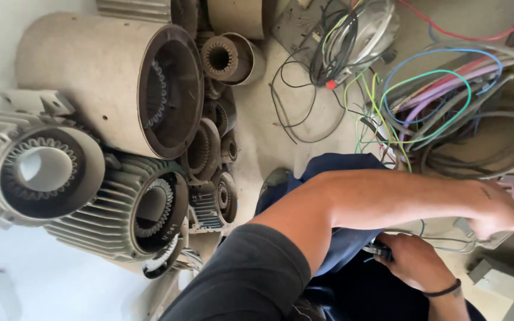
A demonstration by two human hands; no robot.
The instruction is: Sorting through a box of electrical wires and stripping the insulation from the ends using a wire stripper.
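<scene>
Down at the right edge of the view, the left hand (495,208) reaches across the body into a tangle of grey and coloured wires (447,101), its fingers closed around a few thin strands near a pale casing; exactly which strand it pinches is blurred. Below it, the right hand (414,261), with a dark band on the wrist, is curled around a small dark tool (381,251), seemingly pliers or cutters, though only the tip shows.

To do this well, I judge the strand should be drawn taut and clear of its neighbours before the tool closes on it, so that nothing else is nicked.

Beyond the wires lies a round metal cover (370,30) with black leads looped over it. On the left, several motor stators (150,208) lie on their sides: ribbed, cast grey housings with cooling fins, ringed inside by toothed slots. One large smooth cylinder housing (108,83) is dusty beige with a dark rim. Smaller stators (224,59) crowd between them, all on a dusty concrete floor (263,148).
</scene>
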